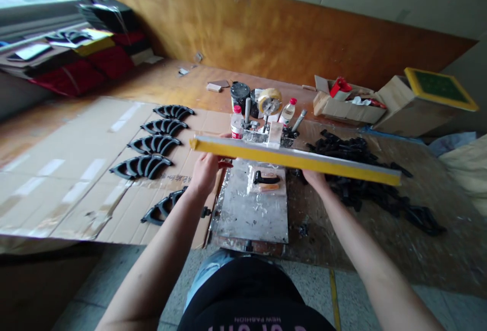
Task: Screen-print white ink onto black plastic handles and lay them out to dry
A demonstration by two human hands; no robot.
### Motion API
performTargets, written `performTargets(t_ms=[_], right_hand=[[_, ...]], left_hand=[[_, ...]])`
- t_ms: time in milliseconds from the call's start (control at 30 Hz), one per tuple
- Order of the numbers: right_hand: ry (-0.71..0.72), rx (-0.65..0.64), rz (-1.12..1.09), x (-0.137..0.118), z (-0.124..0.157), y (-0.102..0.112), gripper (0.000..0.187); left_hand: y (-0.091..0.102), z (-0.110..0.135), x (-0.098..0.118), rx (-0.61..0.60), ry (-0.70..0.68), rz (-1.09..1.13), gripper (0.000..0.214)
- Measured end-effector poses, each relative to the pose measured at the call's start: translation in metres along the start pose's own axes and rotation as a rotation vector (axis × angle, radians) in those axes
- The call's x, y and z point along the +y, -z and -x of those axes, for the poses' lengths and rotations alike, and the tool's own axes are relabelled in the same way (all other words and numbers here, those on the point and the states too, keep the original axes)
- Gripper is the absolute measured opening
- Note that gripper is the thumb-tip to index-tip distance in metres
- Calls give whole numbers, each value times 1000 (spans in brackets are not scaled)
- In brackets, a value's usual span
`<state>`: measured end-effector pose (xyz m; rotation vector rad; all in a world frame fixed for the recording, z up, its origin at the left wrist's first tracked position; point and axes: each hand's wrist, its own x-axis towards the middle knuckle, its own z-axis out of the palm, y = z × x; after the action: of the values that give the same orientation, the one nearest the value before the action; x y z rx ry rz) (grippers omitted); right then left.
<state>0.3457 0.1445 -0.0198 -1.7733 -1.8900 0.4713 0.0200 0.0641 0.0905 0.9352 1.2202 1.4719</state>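
Note:
A long frame with yellow sides (297, 161) is raised edge-on above a grey metal plate (247, 214). My left hand (207, 172) is at the frame's left part, partly covered by it; the fingers that show are apart, pointing right. The frame hides most of my right hand (312, 176), including its fingers, beside the plate's right side. On the plate, a small curved black part (266, 177) lies on a pale block. Behind the frame stands a clamp (274, 135) with metal posts.
Several black fan-shaped rows of parts (141, 167) lie on cardboard (76, 168) at left. A heap of loose black parts (353, 168) covers the right side. Bottles (288, 111), a tape roll (270, 101) and a black tub (240, 95) stand behind. Boxes (350, 107) sit at back right.

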Motion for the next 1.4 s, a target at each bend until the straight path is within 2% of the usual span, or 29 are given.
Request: performTargets(t_ms=[100,167,233,300,367,400,500,600,667,767,833,900,967,1033,1233,1400], right_hand=[[214,-150,-29,-5,33,-41,22],[350,-214,3,-15,45,-55,26],[401,-247,32,-27,50,-55,19],[435,-253,12,-43,53,-49,12],[530,-231,-31,-68,62,-46,10],[596,-224,-45,-84,70,-49,11],[835,-275,-50,-138,102,-70,15],[983,-396,-88,-184,128,-108,20],[966,-469,-123,-206,132,-138,26],[871,-558,-97,-228,122,-187,29],[804,-622,-39,-240,114,-219,32],[729,-692,29,-252,108,-246,35],[664,-743,95,-263,106,-265,36],[622,-764,145,-270,107,-274,34],[548,-789,184,-281,115,-274,33],[491,-763,134,-293,122,-284,35]], left_hand=[[-9,-6,-2,44,29,23,50],[-9,4,-16,90,49,-2,53],[-6,27,-39,79,162,-68,59],[-3,56,-65,-5,364,-119,64],[0,86,-88,-55,531,-92,69],[2,98,-97,-37,565,-52,69],[21,120,-114,205,522,39,63],[73,131,-122,471,467,-14,59],[122,138,-128,586,480,-135,60],[193,149,-139,707,579,-399,61],[228,152,-147,738,642,-513,58],[252,151,-152,723,683,-574,55],[266,148,-155,676,721,-643,54],[273,144,-157,621,751,-703,53],[280,141,-162,497,792,-715,56],[292,128,-158,506,754,-752,53]])
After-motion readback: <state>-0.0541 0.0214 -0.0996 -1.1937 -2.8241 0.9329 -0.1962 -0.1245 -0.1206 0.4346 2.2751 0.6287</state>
